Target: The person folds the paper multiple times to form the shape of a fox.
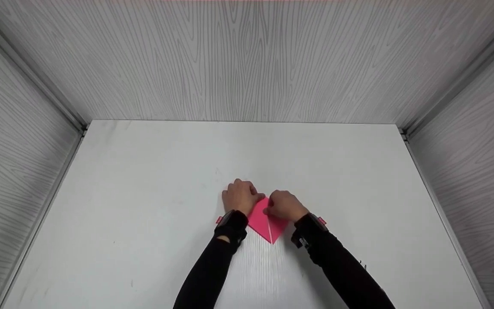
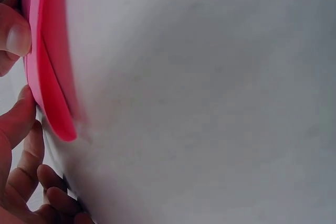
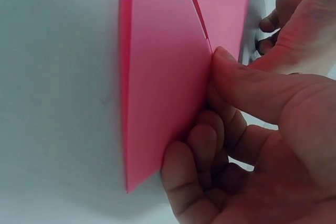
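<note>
A sheet of pink paper (image 1: 259,216), folded to a diamond with two flaps meeting along a middle seam, lies on the table between the hands. My left hand (image 1: 239,197) is at its upper left side, the thumb touching the edge near the top corner and the fingers resting loosely beyond it. My right hand (image 1: 287,205) covers part of the right flap. In the right wrist view its thumb (image 3: 236,80) bears on the paper at the seam, while the other fingers curl in against the near edge. The left wrist view shows the paper's rounded folded edge (image 2: 55,98) from the side.
The white table (image 1: 144,193) spreads out around the paper. Wood-grain panels stand at the back (image 1: 247,60), the left (image 1: 19,150) and the right (image 1: 470,150). Small dark specks (image 1: 363,265) lie beside the right forearm.
</note>
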Demonstrator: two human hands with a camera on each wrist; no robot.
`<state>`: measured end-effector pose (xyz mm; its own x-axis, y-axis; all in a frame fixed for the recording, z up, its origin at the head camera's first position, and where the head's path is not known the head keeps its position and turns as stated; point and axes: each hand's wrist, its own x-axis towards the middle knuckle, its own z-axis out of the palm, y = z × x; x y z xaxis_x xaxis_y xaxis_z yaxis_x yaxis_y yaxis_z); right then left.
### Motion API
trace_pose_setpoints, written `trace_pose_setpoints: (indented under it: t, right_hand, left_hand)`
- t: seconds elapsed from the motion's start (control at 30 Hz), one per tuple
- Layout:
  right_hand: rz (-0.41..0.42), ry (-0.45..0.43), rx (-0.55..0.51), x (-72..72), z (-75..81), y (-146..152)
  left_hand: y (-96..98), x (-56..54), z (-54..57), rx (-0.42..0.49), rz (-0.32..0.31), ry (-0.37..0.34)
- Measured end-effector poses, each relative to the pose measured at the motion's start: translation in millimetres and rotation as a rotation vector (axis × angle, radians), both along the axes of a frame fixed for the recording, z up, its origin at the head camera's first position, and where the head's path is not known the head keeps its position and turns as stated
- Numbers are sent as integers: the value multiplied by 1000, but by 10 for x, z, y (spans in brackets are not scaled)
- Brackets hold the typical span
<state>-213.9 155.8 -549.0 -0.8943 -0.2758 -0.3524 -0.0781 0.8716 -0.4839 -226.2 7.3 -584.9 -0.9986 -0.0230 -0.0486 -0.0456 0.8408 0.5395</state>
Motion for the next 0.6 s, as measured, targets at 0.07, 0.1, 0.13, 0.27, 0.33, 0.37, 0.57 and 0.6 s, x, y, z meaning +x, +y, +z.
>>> trace_pose_setpoints:
  t: [0.07, 0.1, 0.13, 0.27, 0.33, 0.37, 0.57, 0.6]
  right_hand:
    - [-6, 2, -10, 1, 1, 9]
    - [-8, 3, -12, 0, 2, 15]
    - [-7, 3, -13, -1, 1, 13]
    - [-13, -6, -6, -7, 4, 16]
    - [-16, -12, -5, -4, 11, 18]
    - [-17, -14, -5, -1, 15, 17]
    - [0, -14, -10, 6, 31, 14]
    - [3, -12, -9, 5, 31, 20]
  left_hand:
    - [-4, 12, -2, -2, -11, 3]
    - [-7, 17, -3, 0, -16, 7]
    - [-19, 27, -6, -1, -19, 10]
    - [-56, 73, -18, -9, -38, 26]
    - [-67, 104, -20, -15, -46, 33]
    - [-74, 118, -21, -18, -50, 38]
    - [-146, 177, -12, 4, -67, 37]
    - [-160, 185, -10, 9, -71, 31]
